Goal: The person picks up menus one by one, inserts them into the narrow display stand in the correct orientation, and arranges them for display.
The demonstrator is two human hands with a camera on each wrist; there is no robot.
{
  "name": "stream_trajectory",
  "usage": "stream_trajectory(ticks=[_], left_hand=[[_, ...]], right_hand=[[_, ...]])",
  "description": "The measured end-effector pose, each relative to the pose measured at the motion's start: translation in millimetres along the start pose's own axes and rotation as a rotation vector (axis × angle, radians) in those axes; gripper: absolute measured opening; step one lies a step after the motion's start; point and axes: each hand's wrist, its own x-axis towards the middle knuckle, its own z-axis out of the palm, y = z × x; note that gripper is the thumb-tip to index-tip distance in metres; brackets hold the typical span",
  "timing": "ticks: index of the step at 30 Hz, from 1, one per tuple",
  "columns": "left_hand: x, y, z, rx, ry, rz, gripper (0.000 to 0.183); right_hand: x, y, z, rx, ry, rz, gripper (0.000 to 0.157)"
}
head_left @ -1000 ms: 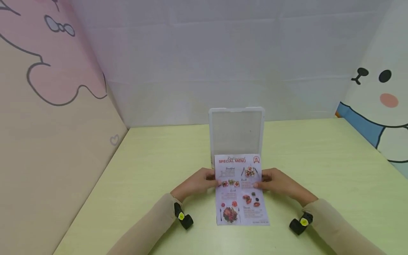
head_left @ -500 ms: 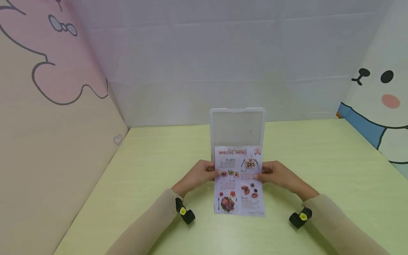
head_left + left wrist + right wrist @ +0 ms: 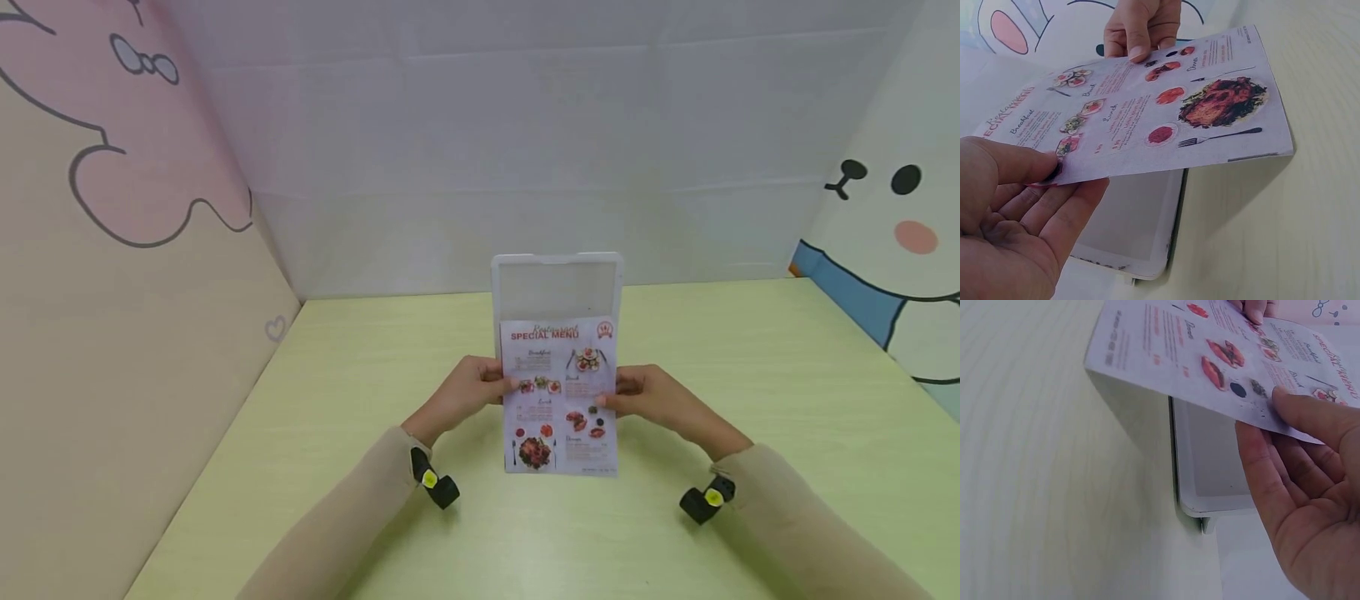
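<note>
A printed restaurant menu sheet (image 3: 560, 396) is held by its two side edges, one hand on each. My left hand (image 3: 471, 392) pinches the left edge, thumb on the printed face and fingers behind, as the left wrist view also shows. At the opposite edge my right hand (image 3: 654, 402) pinches the paper the same way. Behind the sheet stands a white-rimmed frame (image 3: 558, 285) with a pale grey panel; the menu covers its lower part in the head view. The sheet's lower end sticks out toward me above the table, casting a shadow there.
The pale yellow-green table (image 3: 375, 350) runs back to a white sheet-like wall (image 3: 450, 167). A pink-and-cream cartoon panel (image 3: 150, 292) borders the left side, and a bear-faced panel (image 3: 885, 208) the right. A small foot (image 3: 1208, 525) juts from the frame's edge.
Both hands have moved away from me with the menu, up the head view. The sheet now overlaps more of the frame, and the frame has stayed in place.
</note>
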Motion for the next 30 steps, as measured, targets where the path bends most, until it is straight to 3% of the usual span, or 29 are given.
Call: stream_trajectory(ticks=[12,18,30], left_hand=[[7.6,14.8,-8.9,-0.011,0.052,-0.006,0.03],[11.7,22.5,-11.0,0.03,0.062,0.039,0.032],[18.2,35.6,-18.6,0.077,0.026,0.083,0.034]], right_hand=[[5,-8,-4.3,0.003,-0.01,-0.005,0.045],[7,-19,-10.9,-0.037,0.029,-0.007,0.04],[13,-40,-24.8,-0.082,0.081,-0.017,0.041]])
